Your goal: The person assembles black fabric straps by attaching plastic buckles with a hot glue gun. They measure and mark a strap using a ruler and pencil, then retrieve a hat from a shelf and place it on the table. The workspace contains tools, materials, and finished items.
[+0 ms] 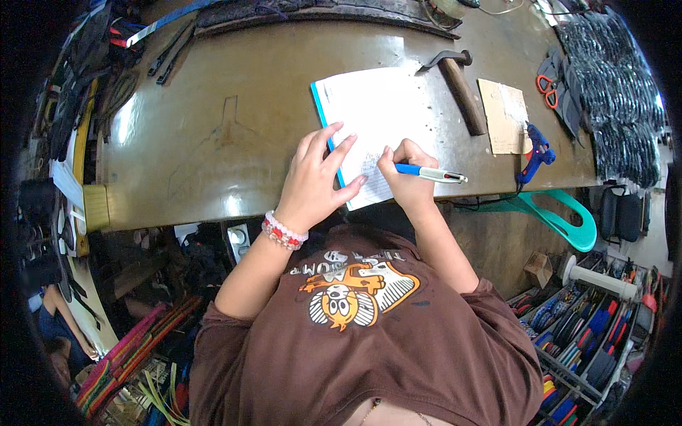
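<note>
A notebook with white pages and a blue edge lies open on the brown table, near its front edge. Some handwriting shows on the lower part of the page, between my hands. My left hand rests with spread fingers on the notebook's left edge; a beaded bracelet circles that wrist. My right hand is closed around a blue and white pen, its tip hidden by my fingers at the page. Just beyond the notebook's right side lies a hammer with a wooden handle.
Right of the hammer are a cardboard piece, a blue glue gun and orange-handled scissors. Plastic-wrapped black items are stacked at the table's right end. A green plastic stool or chair and a divided rack stand below right.
</note>
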Motion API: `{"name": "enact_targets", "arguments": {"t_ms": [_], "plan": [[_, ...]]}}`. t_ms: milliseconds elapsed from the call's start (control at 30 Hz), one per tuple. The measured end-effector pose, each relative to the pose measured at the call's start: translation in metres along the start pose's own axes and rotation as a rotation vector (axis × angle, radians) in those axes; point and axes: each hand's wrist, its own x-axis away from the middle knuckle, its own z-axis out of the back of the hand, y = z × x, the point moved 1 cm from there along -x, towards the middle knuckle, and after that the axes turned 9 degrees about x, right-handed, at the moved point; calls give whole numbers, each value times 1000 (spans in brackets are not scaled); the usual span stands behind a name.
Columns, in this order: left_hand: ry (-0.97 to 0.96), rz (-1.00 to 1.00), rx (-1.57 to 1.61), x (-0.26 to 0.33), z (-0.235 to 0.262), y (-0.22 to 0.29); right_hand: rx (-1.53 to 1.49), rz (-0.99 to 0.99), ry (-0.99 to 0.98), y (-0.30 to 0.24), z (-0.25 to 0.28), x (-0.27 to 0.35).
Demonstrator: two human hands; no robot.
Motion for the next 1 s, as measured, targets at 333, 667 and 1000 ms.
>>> {"name": "enact_targets", "arguments": {"t_ms": [333, 667, 1000], "plan": [[181, 254, 614, 7, 9, -7, -516, -136, 150, 16, 46, -21], [142, 561, 1143, 8, 19, 15, 183, 206, 30, 37, 26, -5], [-33, 438, 667, -42, -12, 17, 127, 206, 44, 39, 29, -6]]}}
